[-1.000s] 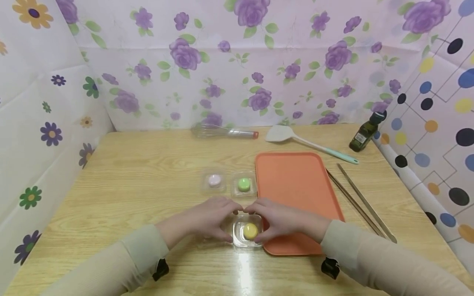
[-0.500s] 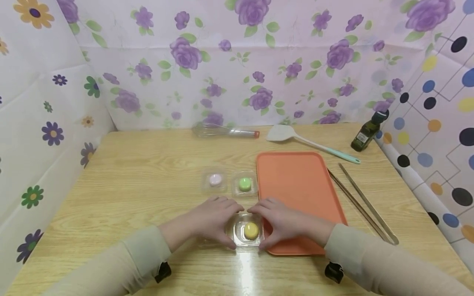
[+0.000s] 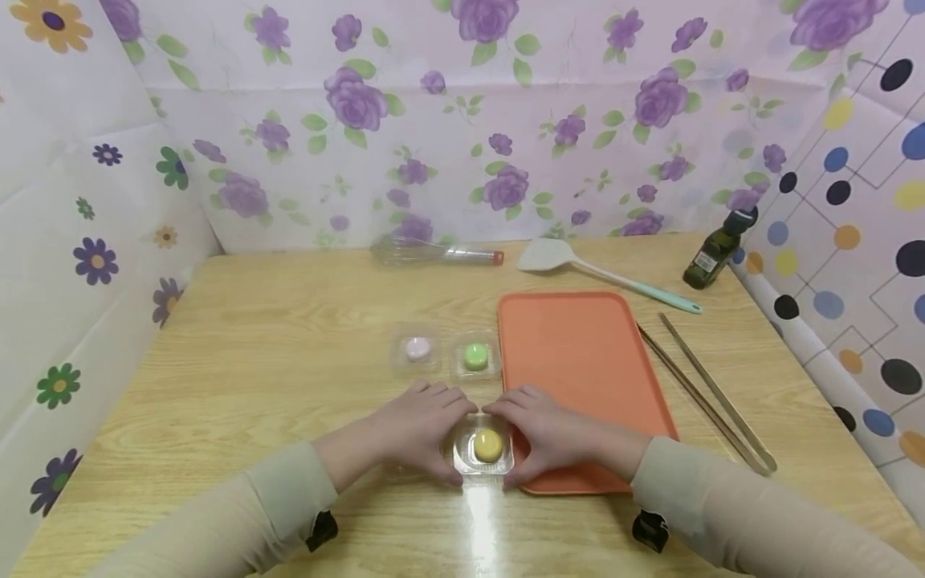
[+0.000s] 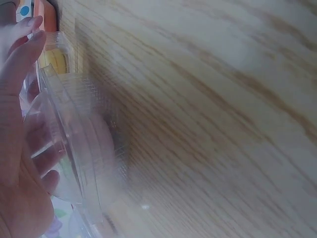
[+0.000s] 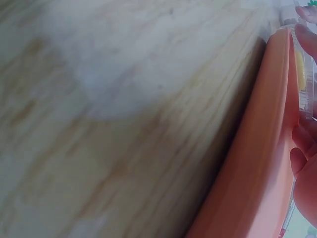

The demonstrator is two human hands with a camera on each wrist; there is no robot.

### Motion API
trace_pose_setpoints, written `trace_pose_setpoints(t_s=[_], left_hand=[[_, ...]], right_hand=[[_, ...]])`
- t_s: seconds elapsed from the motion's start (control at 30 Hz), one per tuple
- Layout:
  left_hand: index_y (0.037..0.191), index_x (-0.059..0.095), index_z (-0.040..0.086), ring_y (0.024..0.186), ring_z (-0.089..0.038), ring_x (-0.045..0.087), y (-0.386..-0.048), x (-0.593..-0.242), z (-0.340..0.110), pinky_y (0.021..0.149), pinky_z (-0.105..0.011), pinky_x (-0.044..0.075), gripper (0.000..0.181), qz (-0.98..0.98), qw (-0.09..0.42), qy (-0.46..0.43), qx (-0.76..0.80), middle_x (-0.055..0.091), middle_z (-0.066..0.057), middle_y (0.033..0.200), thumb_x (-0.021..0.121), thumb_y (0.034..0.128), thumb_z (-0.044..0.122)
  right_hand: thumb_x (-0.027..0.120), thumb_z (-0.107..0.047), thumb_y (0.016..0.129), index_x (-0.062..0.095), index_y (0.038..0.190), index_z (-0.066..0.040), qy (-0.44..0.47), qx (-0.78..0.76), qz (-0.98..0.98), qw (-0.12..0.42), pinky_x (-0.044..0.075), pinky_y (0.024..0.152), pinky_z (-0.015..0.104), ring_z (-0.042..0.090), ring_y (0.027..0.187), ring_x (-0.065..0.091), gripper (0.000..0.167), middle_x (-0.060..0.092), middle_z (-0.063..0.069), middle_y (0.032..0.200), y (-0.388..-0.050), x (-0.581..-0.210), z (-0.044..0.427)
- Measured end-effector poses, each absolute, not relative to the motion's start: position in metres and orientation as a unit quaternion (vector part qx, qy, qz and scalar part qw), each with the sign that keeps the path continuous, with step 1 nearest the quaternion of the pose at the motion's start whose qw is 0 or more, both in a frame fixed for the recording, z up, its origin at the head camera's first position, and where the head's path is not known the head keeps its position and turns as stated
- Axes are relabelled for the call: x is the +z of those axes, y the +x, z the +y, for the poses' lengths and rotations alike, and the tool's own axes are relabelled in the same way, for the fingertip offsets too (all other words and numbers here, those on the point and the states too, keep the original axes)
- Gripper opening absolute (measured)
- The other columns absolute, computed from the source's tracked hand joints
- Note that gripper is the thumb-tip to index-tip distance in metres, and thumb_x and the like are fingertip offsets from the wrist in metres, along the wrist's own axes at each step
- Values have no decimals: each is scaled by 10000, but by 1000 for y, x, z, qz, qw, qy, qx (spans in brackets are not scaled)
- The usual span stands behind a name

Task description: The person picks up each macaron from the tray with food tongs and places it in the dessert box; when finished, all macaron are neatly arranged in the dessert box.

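Note:
In the head view a clear plastic box (image 3: 462, 464) with a yellow macaron (image 3: 487, 445) lies between my two hands. My left hand (image 3: 419, 429) spans its left side, thumb at the front corner and index finger at the back corner. Mirroring it, my right hand (image 3: 552, 433) lies along the right side, over the orange tray's (image 3: 571, 337) edge. Both thumbs are nearly straight, and the fingertips touch or nearly touch the box's upper rim. Under my left palm the left wrist view shows another clear box (image 4: 74, 119) with a pink macaron (image 4: 99, 144), mostly hidden in the head view.
Behind the hands stand two more clear boxes, with a lilac macaron (image 3: 417, 348) and a green macaron (image 3: 475, 356). A whisk (image 3: 433, 253), a spatula (image 3: 548, 254) and a dark bottle (image 3: 711, 255) line the back. Metal tongs (image 3: 711, 393) lie right of the tray.
Both thumbs have shifted slightly toward the front corners, and the hands have spread a little from the box. The yellow macaron's box stays nearly in place.

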State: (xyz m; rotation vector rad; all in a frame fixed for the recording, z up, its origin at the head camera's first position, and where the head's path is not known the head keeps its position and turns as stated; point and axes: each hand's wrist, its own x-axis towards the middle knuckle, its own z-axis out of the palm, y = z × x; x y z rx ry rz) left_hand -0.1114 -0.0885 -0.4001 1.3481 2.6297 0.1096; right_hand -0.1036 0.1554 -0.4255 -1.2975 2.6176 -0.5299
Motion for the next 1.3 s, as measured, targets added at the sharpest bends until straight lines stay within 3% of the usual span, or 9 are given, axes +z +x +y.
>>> trace_pose_setpoints(t_s=[0.57, 1.3], left_hand=[[1319, 466, 134, 1114, -158, 460, -112, -398, -87, 950, -369, 350, 938, 891, 83, 447, 20, 524, 19, 1236, 663, 622, 729], [1293, 478, 130, 1104, -162, 465, -112, -400, -85, 937, -352, 360, 874, 891, 85, 445, 23, 531, 14, 1187, 687, 641, 672]], right_hand=[[763, -502, 671, 442, 1348, -64, -424, -201, 878, 99, 374, 962, 350, 172, 1138, 385, 868, 479, 40, 1297, -105, -418, 155], [772, -494, 662, 434, 1357, -70, -420, -203, 879, 103, 392, 947, 333, 156, 1122, 380, 881, 466, 35, 1292, -107, -425, 156]])
